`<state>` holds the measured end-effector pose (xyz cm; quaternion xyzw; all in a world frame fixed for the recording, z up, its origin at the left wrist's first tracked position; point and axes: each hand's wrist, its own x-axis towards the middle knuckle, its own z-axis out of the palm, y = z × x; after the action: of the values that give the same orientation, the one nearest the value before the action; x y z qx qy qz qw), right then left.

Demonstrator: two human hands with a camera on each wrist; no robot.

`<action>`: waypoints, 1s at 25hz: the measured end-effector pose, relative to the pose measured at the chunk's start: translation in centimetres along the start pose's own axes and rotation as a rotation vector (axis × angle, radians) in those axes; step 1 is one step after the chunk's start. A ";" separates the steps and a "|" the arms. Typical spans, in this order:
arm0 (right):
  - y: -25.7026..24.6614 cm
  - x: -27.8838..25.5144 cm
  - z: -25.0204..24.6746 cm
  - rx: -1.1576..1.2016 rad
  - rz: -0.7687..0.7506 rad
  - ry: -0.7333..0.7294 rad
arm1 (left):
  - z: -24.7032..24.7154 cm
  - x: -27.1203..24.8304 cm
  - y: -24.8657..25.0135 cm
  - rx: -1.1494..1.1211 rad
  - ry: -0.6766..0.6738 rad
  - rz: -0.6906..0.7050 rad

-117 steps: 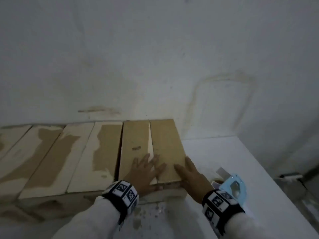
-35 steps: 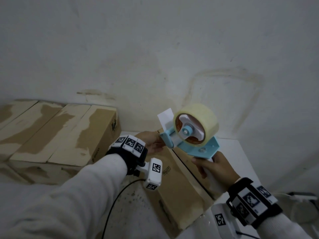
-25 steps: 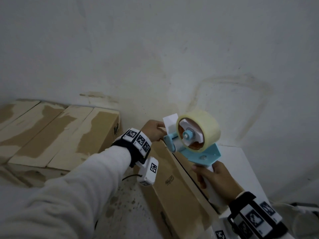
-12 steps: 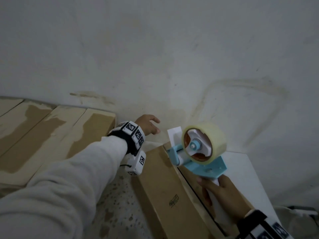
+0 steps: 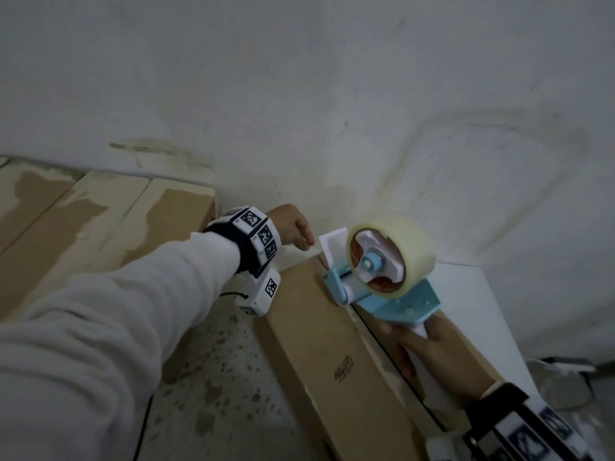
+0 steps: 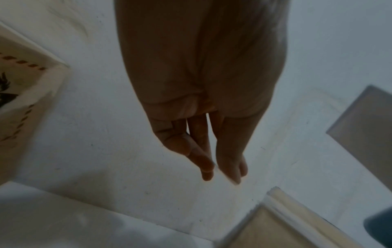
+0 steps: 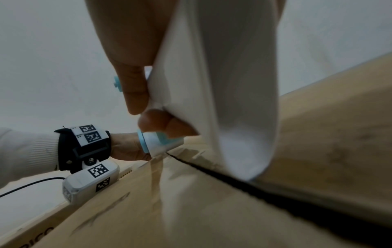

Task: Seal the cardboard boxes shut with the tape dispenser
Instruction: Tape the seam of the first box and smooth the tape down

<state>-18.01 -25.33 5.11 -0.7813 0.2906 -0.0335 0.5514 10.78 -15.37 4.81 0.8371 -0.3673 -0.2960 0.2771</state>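
A long brown cardboard box [image 5: 332, 344] lies in front of me, a dark open seam [image 7: 233, 181] running between its top flaps. My right hand [image 5: 429, 354] grips the white handle [image 7: 222, 83] of the blue tape dispenser [image 5: 389, 294]. The dispenser's clear tape roll [image 5: 409, 247] hangs over the box's far end, and a white tape tab [image 5: 332, 244] sticks up at its front. My left hand [image 5: 293, 227] hovers past the far end by the wall, just left of the tab. Its fingers [image 6: 220, 164] hang straight and hold nothing.
A row of taped boxes [image 5: 100, 227] stands at the left along the white wall [image 5: 332, 94]. A white surface [image 5: 476, 311] lies right of the box, a speckled surface [image 5: 216, 377] to its left. A black cable [image 5: 143, 427] trails from my left wrist.
My left hand let go of the box's far end and moved out beyond it toward the wall. The dispenser in my right hand came down and forward to the far end.
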 end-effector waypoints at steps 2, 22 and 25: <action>0.0 0.1 0.0 -0.025 0.004 -0.012 | 0.2 -0.2 0.3 0.039 -0.022 -0.003; -1.3 -0.3 0.2 -0.241 -0.053 -0.038 | 6.0 -6.1 0.0 0.235 -0.128 0.148; -1.8 -0.1 0.1 -0.299 -0.126 -0.022 | 6.6 -6.6 -0.1 0.276 -0.002 0.102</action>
<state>-17.33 -24.75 6.67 -0.8718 0.2366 -0.0157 0.4287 2.60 -11.80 2.23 0.8472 -0.4468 -0.2291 0.1738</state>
